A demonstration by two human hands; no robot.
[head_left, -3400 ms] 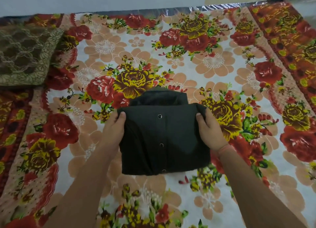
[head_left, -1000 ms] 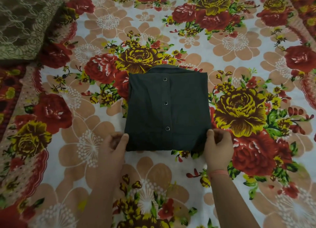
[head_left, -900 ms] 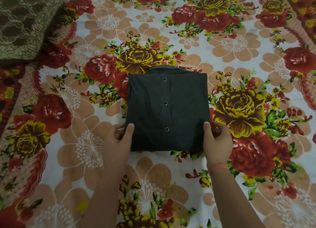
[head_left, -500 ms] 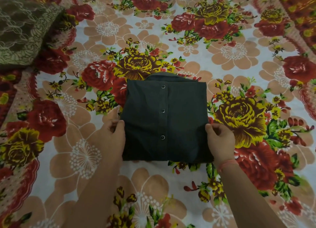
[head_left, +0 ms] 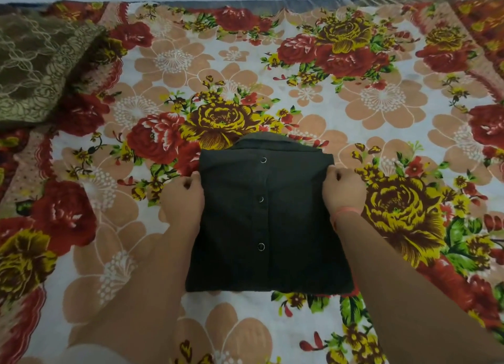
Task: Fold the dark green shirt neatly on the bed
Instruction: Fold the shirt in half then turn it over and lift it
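The dark green shirt (head_left: 283,227) lies folded into a compact rectangle in the middle of the bed, button placket up with three snap buttons showing and the collar at the far end. My left hand (head_left: 184,202) grips its left edge near the far corner, fingers curled under the fabric. My right hand (head_left: 344,190) grips the right edge at the same height, a thin band on that wrist. Both forearms run along the shirt's sides.
The bed carries a floral sheet (head_left: 381,104) in red, yellow and peach. A brown lace-patterned pillow (head_left: 35,66) lies at the far left. The bed's far edge (head_left: 245,3) meets a pale wall.
Both hands have slid from the shirt's near corners up along its sides to the far part. The shirt stays folded and sits nearer to me in the view.
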